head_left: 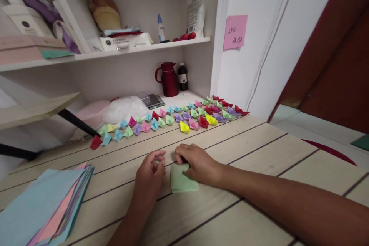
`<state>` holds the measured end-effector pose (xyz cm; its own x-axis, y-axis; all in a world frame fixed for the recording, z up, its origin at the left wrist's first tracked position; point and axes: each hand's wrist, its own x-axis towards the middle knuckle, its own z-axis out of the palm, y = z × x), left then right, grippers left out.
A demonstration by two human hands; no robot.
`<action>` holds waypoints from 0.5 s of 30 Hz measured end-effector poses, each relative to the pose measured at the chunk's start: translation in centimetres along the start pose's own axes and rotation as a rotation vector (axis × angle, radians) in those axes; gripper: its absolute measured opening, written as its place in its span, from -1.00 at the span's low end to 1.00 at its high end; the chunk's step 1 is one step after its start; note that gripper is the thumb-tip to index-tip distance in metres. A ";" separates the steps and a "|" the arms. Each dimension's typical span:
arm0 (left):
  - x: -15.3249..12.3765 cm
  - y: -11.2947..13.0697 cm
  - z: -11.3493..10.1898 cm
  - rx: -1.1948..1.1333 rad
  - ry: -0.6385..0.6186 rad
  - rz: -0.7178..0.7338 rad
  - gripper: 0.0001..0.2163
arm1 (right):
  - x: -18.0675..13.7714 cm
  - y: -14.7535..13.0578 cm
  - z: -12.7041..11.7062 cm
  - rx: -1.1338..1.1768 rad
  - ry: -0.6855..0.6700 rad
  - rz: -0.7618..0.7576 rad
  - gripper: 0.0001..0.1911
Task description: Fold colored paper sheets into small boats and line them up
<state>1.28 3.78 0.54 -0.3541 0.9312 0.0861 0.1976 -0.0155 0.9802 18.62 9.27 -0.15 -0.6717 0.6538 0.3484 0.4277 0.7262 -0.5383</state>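
A light green sheet of folded paper (183, 181) lies flat on the wooden table. My right hand (200, 163) is closed over its upper right part, with curled fingers pressed along the top edge and the thumb low on the sheet. Just left of the paper, my left hand (151, 171) hovers with loosely bent fingers, slightly apart and holding nothing I can see. Beyond both hands stand rows of small folded paper boats in many colours, among them a yellow paper boat (185, 127) and a red paper boat (96, 142).
A stack of coloured paper (37, 203) lies at the left front. Behind the boats are a clear plastic bag (125, 108), a red thermos jug (170, 80) and a dark bottle (183, 77). A small raised stand (37, 111) juts in at left, under a white shelf (138, 49).
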 end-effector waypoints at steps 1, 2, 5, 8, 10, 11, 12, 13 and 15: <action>0.1 0.1 -0.2 0.000 0.000 0.008 -0.78 | 0.0 0.0 0.0 -0.039 -0.026 -0.018 -0.66; 0.1 0.1 -0.3 0.002 -0.008 0.019 -0.81 | 0.0 -0.1 0.0 -0.067 -0.045 -0.033 -0.64; -0.2 0.0 -0.4 0.058 -0.069 0.102 -0.88 | -0.1 -0.1 0.0 -0.119 -0.058 -0.058 -0.63; -0.7 -0.6 -0.2 0.209 -0.169 0.223 -0.88 | -0.1 0.2 0.0 -0.149 -0.062 -0.053 -0.63; -1.0 -1.0 -0.1 0.335 -0.233 0.325 -0.84 | -0.2 0.4 -0.2 -0.135 -0.082 -0.067 -0.64; -1.0 -1.3 -0.1 0.396 -0.253 0.373 -0.81 | -0.3 0.6 -0.4 -0.112 -0.102 -0.085 -0.66; -1.1 -1.5 -0.1 0.452 -0.266 0.411 -0.80 | -0.3 0.8 -0.7 -0.084 -0.130 -0.107 -0.68; -1.1 -1.7 -0.1 0.501 -0.273 0.434 -0.79 | -0.4 0.9 -1.0 -0.054 -0.165 -0.131 -0.69; -1.0 -1.9 -0.2 0.572 -0.280 0.443 -0.79 | -0.4 1.1 -1.8 -0.006 -0.229 -0.165 -0.67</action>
<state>1.05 2.75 -1.38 0.0978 0.9404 0.3256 0.7352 -0.2888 0.6133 20.48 10.20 0.46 -0.8513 0.4624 0.2479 0.3049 0.8205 -0.4836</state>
